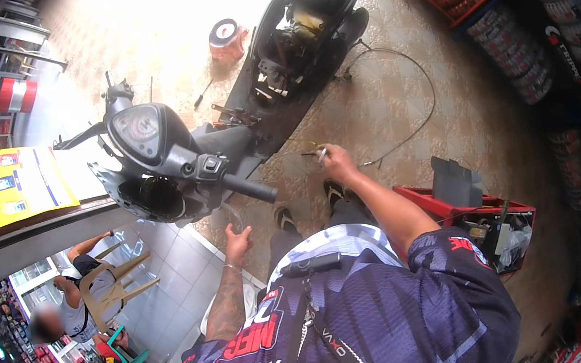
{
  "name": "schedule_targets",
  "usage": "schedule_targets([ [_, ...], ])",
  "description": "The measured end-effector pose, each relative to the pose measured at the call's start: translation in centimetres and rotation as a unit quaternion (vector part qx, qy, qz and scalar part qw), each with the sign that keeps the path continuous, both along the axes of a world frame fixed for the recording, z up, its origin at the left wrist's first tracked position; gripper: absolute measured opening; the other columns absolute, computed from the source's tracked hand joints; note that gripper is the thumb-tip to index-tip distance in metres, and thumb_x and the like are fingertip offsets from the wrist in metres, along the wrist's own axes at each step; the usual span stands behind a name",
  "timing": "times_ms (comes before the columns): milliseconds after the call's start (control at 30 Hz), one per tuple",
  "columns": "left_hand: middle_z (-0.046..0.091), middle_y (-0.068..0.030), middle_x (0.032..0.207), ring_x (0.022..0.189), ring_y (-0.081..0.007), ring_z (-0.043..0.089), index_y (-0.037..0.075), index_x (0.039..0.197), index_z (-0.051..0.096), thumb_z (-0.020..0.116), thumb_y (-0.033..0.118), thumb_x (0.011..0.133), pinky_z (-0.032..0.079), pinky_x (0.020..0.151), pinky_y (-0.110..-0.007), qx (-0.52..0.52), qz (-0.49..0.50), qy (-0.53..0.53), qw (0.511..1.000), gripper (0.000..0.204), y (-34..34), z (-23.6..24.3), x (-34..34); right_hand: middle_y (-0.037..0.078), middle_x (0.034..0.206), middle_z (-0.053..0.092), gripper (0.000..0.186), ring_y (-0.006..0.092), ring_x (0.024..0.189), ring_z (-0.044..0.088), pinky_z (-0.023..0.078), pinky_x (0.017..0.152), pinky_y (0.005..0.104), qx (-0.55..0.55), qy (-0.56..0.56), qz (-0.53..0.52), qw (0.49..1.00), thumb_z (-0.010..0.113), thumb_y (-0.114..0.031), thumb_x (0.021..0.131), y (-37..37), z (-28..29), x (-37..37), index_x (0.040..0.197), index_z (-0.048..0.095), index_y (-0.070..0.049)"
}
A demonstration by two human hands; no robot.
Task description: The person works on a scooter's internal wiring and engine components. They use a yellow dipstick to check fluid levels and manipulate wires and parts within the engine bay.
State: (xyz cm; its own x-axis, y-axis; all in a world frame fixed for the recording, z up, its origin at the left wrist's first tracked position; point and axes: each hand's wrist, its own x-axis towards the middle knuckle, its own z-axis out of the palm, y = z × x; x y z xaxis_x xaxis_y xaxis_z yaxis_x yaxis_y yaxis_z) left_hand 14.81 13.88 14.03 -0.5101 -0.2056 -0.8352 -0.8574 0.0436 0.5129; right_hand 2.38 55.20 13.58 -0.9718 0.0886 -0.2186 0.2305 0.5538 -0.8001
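In the head view, a small slim object (pixel 321 153) is pinched in the fingertips of the right hand (pixel 337 164), held to the right of the partly stripped scooter (pixel 227 146). The left hand (pixel 238 244) is held near the handlebar grip (pixel 250 187), its fingers curled; whether anything is gripped cannot be told. A black cable (pixel 432 89) is looped on the floor, far right; a red toolbox (pixel 416 198) is placed near right.

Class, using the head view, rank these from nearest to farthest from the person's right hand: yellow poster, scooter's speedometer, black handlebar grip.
From the right hand:
1. Black handlebar grip, to its left.
2. Speedometer, farther left and higher.
3. Yellow poster, at far left.
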Motion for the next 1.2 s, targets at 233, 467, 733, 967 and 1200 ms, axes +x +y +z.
schedule_targets([
  [233,0.056,-0.0002,0.087,0.070,-0.0106,0.058,0.015,0.158,0.012,0.074,0.020,0.095,0.055,0.065,-0.029,0.023,-0.032,0.013,0.999,0.088,8.7,1.0,-4.1,0.019,0.096,0.074,0.026,0.0386,0.094,0.070,0.054,0.084,0.0464,0.023,-0.050,-0.115,0.992,0.067,-0.033,0.097,6.2,-1.6,-6.5,0.103,0.075,-0.008],
  [467,0.058,-0.0018,0.091,0.079,-0.0118,0.059,0.010,0.161,0.019,0.080,0.027,0.092,0.053,0.073,-0.029,0.045,-0.153,0.073,0.984,0.094,9.5,-1.4,-8.4,0.014,0.089,0.076,0.025,0.0269,0.084,0.074,0.056,0.077,0.0385,0.042,0.027,-0.097,0.994,0.071,-0.029,0.095,5.9,-1.2,-10.5,0.107,0.074,-0.006],
  [733,0.058,-0.0022,0.086,0.068,-0.0110,0.055,0.007,0.160,0.009,0.083,0.022,0.088,0.050,0.060,-0.031,0.079,-0.032,0.059,0.995,0.104,8.4,-5.2,-7.9,0.019,0.093,0.074,0.028,0.0383,0.090,0.072,0.055,0.079,0.0461,0.089,0.000,-0.096,0.991,0.069,-0.035,0.094,7.9,-0.3,-16.5,0.104,0.074,-0.009],
  [967,0.055,-0.0012,0.069,0.058,-0.0117,0.051,0.011,0.159,0.003,0.077,0.022,0.092,0.045,0.054,-0.029,0.000,0.053,-0.016,0.998,0.100,11.3,-3.0,-8.7,0.014,0.092,0.076,0.028,0.0308,0.086,0.074,0.055,0.077,0.0419,0.076,-0.044,-0.092,0.992,0.066,-0.035,0.097,14.0,-1.3,-24.1,0.107,0.073,-0.009],
  [1200,0.058,-0.0114,0.109,0.075,-0.0133,0.055,0.015,0.160,0.006,0.075,0.026,0.093,0.054,0.067,-0.033,-0.071,0.177,-0.080,0.978,0.097,23.2,-0.1,-10.6,0.017,0.098,0.075,0.031,0.0356,0.093,0.072,0.054,0.083,0.0417,-0.058,-0.103,0.100,0.988,0.066,-0.034,0.098,21.2,-4.5,-32.9,0.114,0.073,-0.008],
])
